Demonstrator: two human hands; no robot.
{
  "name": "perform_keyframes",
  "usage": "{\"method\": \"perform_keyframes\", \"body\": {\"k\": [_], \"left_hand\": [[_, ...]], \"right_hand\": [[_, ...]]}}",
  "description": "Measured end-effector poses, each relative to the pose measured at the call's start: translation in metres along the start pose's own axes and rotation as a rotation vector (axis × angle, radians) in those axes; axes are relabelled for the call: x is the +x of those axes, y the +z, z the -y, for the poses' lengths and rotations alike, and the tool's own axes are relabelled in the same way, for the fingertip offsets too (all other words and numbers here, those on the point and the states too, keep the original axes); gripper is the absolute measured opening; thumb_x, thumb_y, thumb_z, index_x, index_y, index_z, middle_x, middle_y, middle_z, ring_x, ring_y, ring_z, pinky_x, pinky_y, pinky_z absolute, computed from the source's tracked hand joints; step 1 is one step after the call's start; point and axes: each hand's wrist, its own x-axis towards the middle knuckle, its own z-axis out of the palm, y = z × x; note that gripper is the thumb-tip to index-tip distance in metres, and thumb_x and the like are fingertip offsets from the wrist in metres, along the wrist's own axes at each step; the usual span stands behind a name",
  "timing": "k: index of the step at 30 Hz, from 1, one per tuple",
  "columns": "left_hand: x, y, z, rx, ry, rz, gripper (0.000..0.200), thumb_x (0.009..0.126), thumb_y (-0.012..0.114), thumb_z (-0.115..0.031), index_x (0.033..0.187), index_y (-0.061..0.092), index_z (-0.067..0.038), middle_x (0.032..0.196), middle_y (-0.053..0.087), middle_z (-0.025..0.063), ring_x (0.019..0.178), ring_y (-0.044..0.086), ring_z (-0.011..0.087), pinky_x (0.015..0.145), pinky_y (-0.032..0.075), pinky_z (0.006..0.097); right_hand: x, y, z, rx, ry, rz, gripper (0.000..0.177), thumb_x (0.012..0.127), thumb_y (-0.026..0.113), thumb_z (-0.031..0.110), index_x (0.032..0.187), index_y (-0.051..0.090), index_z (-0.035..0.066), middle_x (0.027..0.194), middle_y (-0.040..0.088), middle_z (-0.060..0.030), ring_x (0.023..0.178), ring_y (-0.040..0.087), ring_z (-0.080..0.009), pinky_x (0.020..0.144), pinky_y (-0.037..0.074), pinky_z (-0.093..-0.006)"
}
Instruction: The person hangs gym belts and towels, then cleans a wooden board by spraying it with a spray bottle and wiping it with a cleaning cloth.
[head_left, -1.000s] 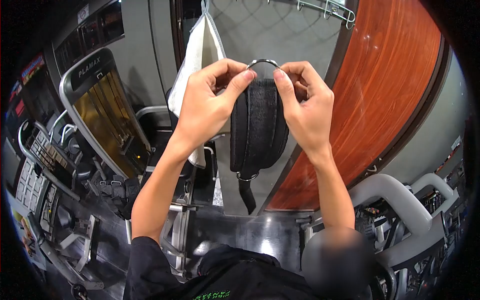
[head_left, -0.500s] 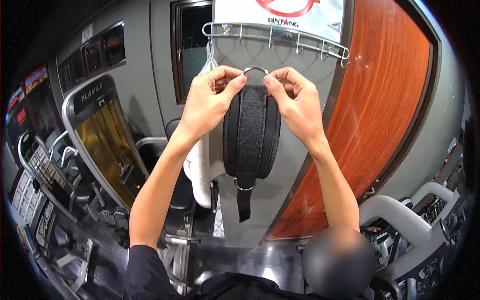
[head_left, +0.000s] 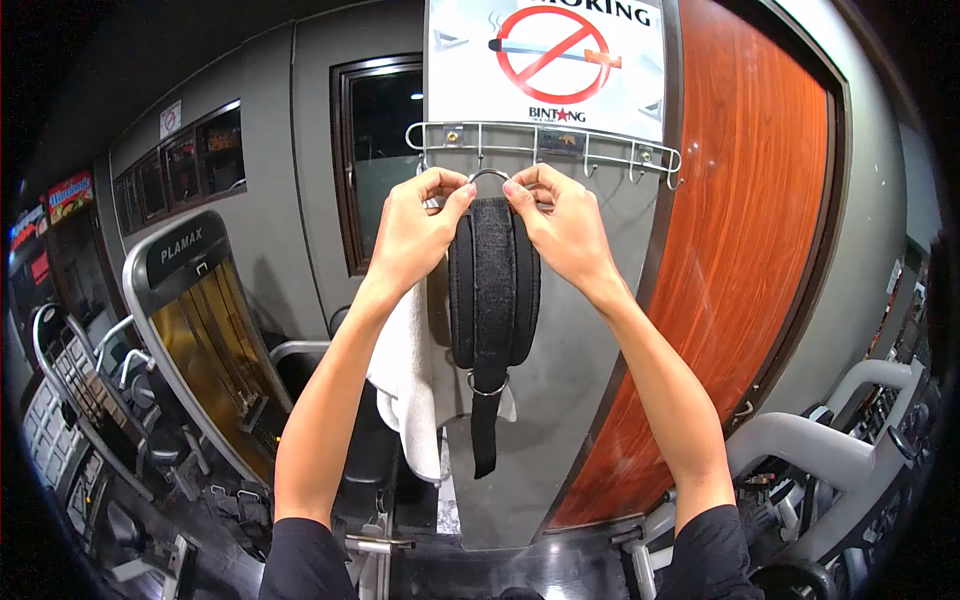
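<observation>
A black padded ankle strap (head_left: 493,290) hangs upright in front of the wall, its loop closed and a loose strap end dangling below. My left hand (head_left: 415,228) pinches the left side of the metal D-ring (head_left: 490,172) at its top between thumb and fingers. On the opposite side of that ring, my right hand (head_left: 562,228) grips it the same way. A second metal ring (head_left: 486,390) shows near the bottom of the strap. Right behind and above my fingers is a wall-mounted hook rack (head_left: 507,151), and the ring overlaps its hooks in this view.
A white towel (head_left: 408,400) hangs at the left behind the strap. Above the rack is a no-smoking sign (head_left: 556,60). A reddish wood door (head_left: 740,260) stands to the right. Gym machines fill both sides, among them a Plamax weight stack (head_left: 190,300) and a grey-framed machine (head_left: 810,445).
My view has tilted up, bringing more of the sign into sight. Both hands, still pinching the ring, are nearer to the rack's hooks. A blurred round shape at lower right has left the view.
</observation>
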Motion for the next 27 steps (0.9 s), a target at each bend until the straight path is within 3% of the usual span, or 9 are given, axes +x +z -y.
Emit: {"method": "perform_keyframes", "body": {"k": [6,15,19,27], "left_hand": [[0.030,0.002,0.005,0.054,0.079,-0.055,0.020,0.085,0.064,-0.010,0.102,0.063,0.002,0.089,0.066,0.0077,0.083,0.061,0.0109,0.073,0.048,0.0268],[0.026,0.008,0.015,0.290,0.074,-0.068,0.021,0.083,0.063,-0.010,0.102,0.062,0.000,0.079,0.066,0.0132,0.077,0.064,0.0207,0.075,0.047,0.0333],[0.022,0.009,0.009,0.291,-0.016,-0.053,0.019,0.084,0.062,-0.010,0.099,0.061,0.001,0.083,0.066,0.0164,0.081,0.065,0.0238,0.076,0.049,0.0354],[0.020,0.010,0.016,0.280,0.039,-0.090,0.017,0.085,0.061,-0.010,0.099,0.061,0.000,0.081,0.066,0.0173,0.077,0.066,0.0239,0.073,0.050,0.0351]], "right_hand": [[0.022,0.003,0.012,-0.199,0.048,-0.037,0.022,0.089,0.058,0.027,0.097,0.063,0.007,0.091,0.069,-0.0128,0.088,0.065,-0.0324,0.075,0.048,-0.0407],[0.023,0.020,-0.001,-0.395,0.097,0.001,0.018,0.089,0.054,0.021,0.099,0.058,0.007,0.089,0.068,-0.0159,0.086,0.064,-0.0366,0.075,0.047,-0.0462],[0.019,0.027,-0.007,-0.360,0.034,-0.065,0.018,0.090,0.053,0.023,0.099,0.055,0.007,0.085,0.067,-0.0163,0.085,0.063,-0.0384,0.074,0.047,-0.0472],[0.016,0.036,-0.017,-0.323,0.046,-0.109,0.018,0.092,0.052,0.025,0.099,0.055,0.008,0.084,0.067,-0.0159,0.084,0.063,-0.0376,0.073,0.047,-0.0468]]}}
